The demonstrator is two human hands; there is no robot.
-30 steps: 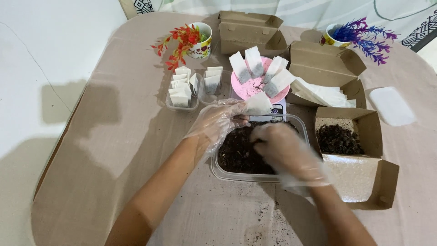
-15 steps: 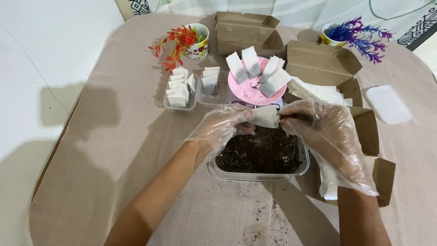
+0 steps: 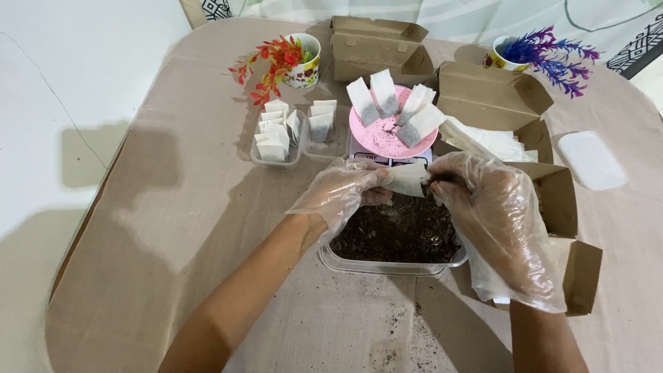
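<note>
both hands wear loose clear gloves; the left hand (image 3: 342, 193) pinches one end of a small white paper bag (image 3: 407, 179), fingers clenched on it, and the right hand (image 3: 497, 214) grips the other end, thumb and fingers closed at the bag's edge; the bag sits between the two hands, held just above the far rim of a clear tub (image 3: 390, 262) filled with dark soil (image 3: 400, 231); whether the bag's mouth is open cannot be told.

directly beyond the grip stands a pink dish (image 3: 387, 138) on a small scale, with four partly filled bags (image 3: 387, 100) leaning upright in it; beyond and to the left of the grip sit two clear trays (image 3: 276, 155) side by side, each stacked with white bags; farther off on that side is a cup with a red and orange plant (image 3: 286, 59); a closed brown box (image 3: 376, 45) lies behind the dish.

to the right of the grip, partly behind the right hand, are open brown boxes (image 3: 490, 93), one showing flat white paper inside; beyond them is a cup with a purple plant (image 3: 545, 55); a white lid (image 3: 590, 159) lies well out to the right; loose soil crumbs speckle the tan table (image 3: 159, 207) nearer than the tub, below the wrists.
</note>
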